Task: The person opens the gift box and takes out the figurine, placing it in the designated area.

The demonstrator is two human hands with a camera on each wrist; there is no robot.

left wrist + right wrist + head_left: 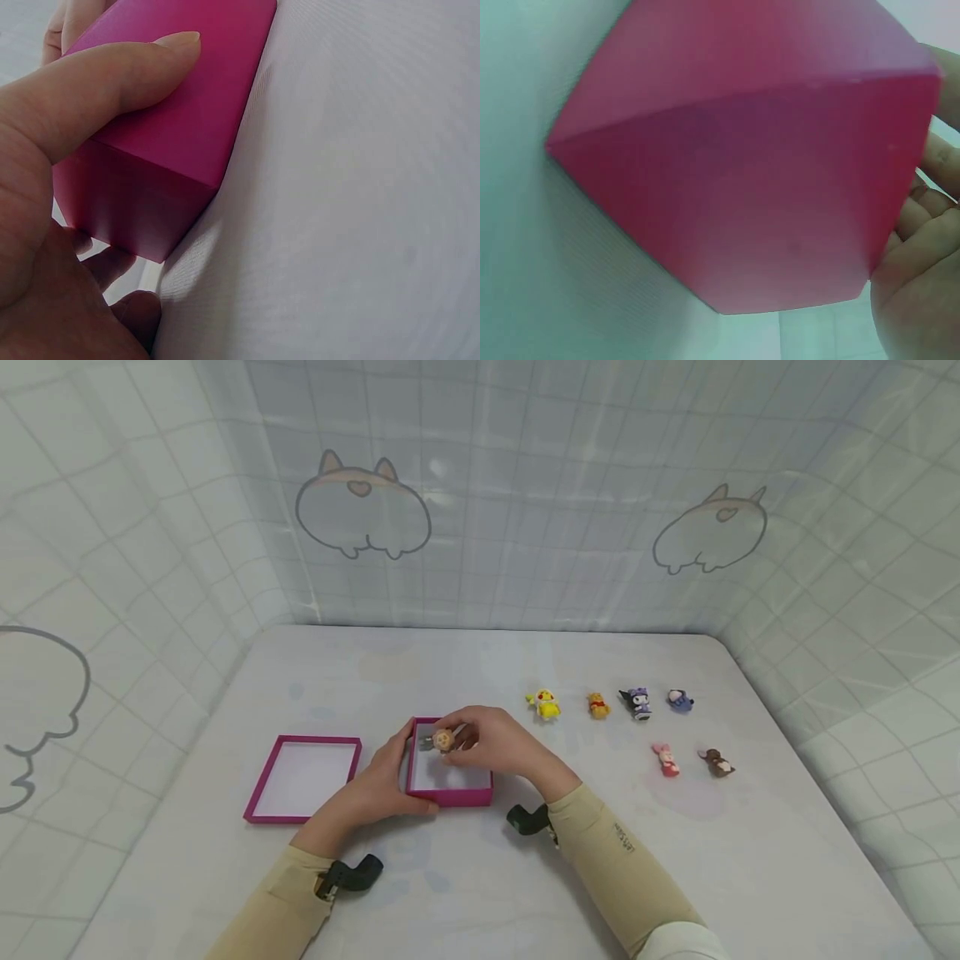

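An open magenta box [450, 797] with a white inside stands on the table. My left hand [378, 787] grips its left side, thumb on the front wall and fingers along the side. In the left wrist view, the thumb lies flat on the box [180, 112]. My right hand [491, 743] reaches over the right wall and pinches a small figurine [443, 741] with a tan round head. A greyish part shows at the figurine's left; whether it touches the box floor I cannot tell. In the right wrist view, the box wall [742, 202] hides the figurine.
Left of the box lies a magenta-rimmed lid [258, 777], white inside facing up. Several figurines stand or lie at the right: a yellow one [546, 704], an orange bear [597, 706], a black-and-purple one [637, 703], a blue one [680, 700], a pink-red one [666, 760], a brown one [717, 763].
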